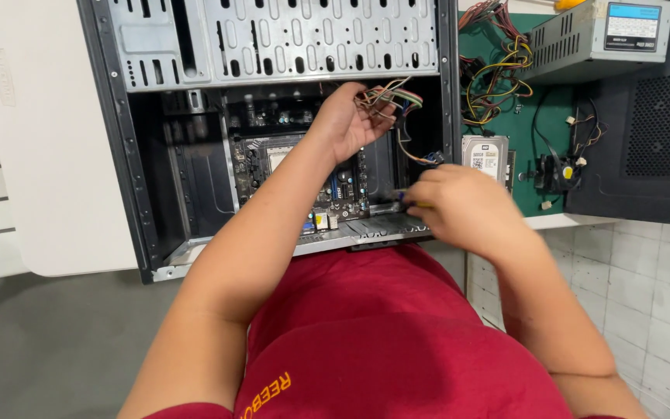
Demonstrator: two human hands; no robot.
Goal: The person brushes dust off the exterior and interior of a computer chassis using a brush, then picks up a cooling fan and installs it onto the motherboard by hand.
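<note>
Head view: our left hand [344,120] grips a wire bundle [389,99], lifting it clear of the motherboard [288,167]. Our right hand's fingers [436,195] close on a yellow-handled tool [406,200] at the case's [118,155] edge.

Two labels, no screens or pkgs. Hard drive label [484,155]: rect., white w/ dark top strip, on the silver drive lying on the green bench mat, just right of the open PC case, near the right hand [463,206]. Power supply label [634,23]: rect., light blue top, white lower part, on the grey metal box's end face, top right, well apart from the drive.
</note>
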